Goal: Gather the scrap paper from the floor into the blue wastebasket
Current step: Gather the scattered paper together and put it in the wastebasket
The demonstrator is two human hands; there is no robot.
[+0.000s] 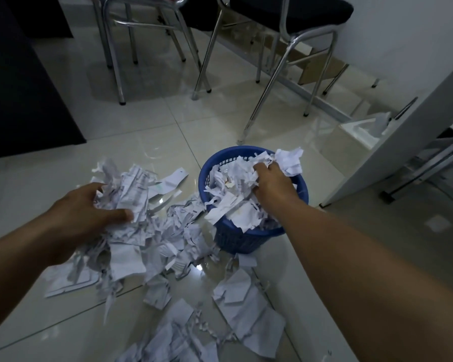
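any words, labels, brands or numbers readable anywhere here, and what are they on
No text here can be read.
On the scrap paper gripped by the left hand: rows of grey print, too blurred to read.
On the loose sheets lying on the floor: faint marks only, too small to read.
On the blue wastebasket: no label or brand shows.
On the cardboard box behind the chairs: no print shows.

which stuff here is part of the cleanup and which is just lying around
Part of the job:
scrap paper strewn on the floor
blue wastebasket, heaped with paper
left hand, gripping a bunch from the pile
right hand, gripping paper in the basket

Just lying about:
chairs with chrome legs
cardboard box behind them
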